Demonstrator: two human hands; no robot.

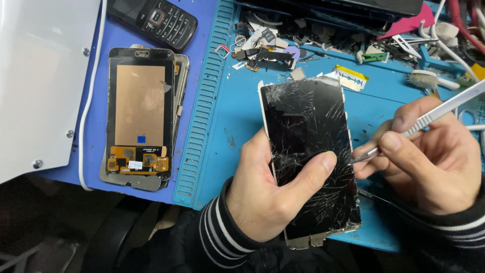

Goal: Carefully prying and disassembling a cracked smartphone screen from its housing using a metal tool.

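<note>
My left hand [268,194] grips a phone screen panel [303,126] with badly cracked black glass, thumb pressed across its front. It is held upright over the blue work mat [222,121]. My right hand [429,156] holds a thin metal scalpel-like tool [439,111], its tip touching the panel's right edge about midway down. Both wrists wear dark sleeves with white stripes.
A second display assembly [139,116] with copper backing lies face down at left. A black keypad phone [156,20] sits above it, a white board [35,76] at far left. Small parts, a razor blade [351,77] and a brush [427,80] clutter the mat's back.
</note>
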